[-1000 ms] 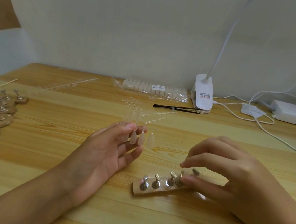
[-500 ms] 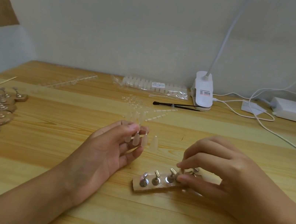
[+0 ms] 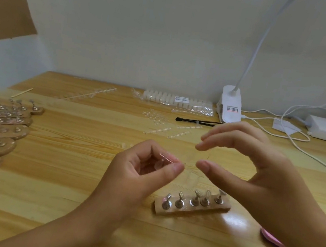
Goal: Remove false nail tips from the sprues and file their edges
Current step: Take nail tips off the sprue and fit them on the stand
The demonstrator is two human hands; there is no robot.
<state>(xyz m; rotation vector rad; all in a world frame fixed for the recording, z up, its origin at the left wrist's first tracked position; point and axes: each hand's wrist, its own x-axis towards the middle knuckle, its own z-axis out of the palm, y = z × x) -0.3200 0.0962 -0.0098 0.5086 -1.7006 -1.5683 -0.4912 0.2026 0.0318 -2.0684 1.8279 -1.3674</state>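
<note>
The left hand closes its grip, thumb and curled fingers pinching a blurred clear plastic sprue of translucent false nail tips above the pale wooden table. The right hand hovers just beside it, its grip loosely spread and holding nothing, over a small wooden block with five metal pegs.

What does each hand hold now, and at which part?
The left hand pinches a clear strip of nail tips between thumb and fingers; blur hides which part. The right hand holds nothing.
</note>
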